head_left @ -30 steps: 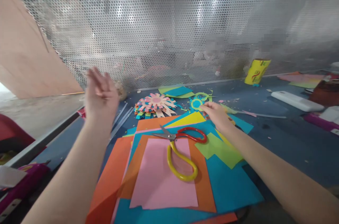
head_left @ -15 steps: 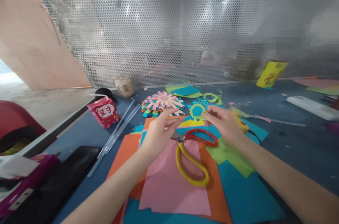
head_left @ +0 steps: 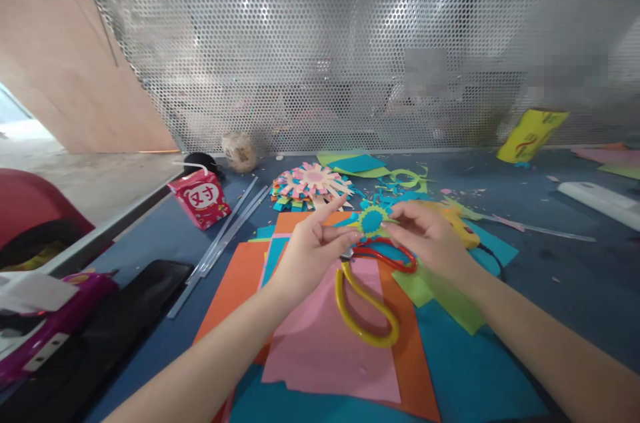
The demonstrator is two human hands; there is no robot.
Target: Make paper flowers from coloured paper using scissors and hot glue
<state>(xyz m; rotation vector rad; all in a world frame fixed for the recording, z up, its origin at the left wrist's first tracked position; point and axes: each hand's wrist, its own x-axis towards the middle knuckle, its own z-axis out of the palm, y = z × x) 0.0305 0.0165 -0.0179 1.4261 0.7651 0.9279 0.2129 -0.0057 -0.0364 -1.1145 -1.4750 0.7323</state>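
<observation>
Both my hands pinch a small cut-out paper flower (head_left: pixel 372 218), green petals with a blue middle, held just above the table. My left hand (head_left: pixel 311 248) grips its left edge with thumb and fingers, index finger stretched out. My right hand (head_left: pixel 430 236) holds its right edge. Under my hands lie scissors (head_left: pixel 367 296) with one red and one yellow handle, resting on a pink sheet (head_left: pixel 325 336) atop orange and blue coloured paper (head_left: pixel 465 369). A finished pink, yellow and blue paper flower (head_left: pixel 311 184) lies further back.
A red drink carton (head_left: pixel 200 197) with a straw stands at the left, beside clear plastic strips (head_left: pixel 225 236). A black flat object (head_left: pixel 100 336) and a magenta tool (head_left: pixel 50 329) lie near left. Perforated metal screen (head_left: pixel 320 49) closes the back. A yellow packet (head_left: pixel 531 136) and a white object (head_left: pixel 600 203) sit right.
My left hand came down from raised at the left and joined my right hand on the small green and blue flower, which is now lifted off the table. The camera tilted down.
</observation>
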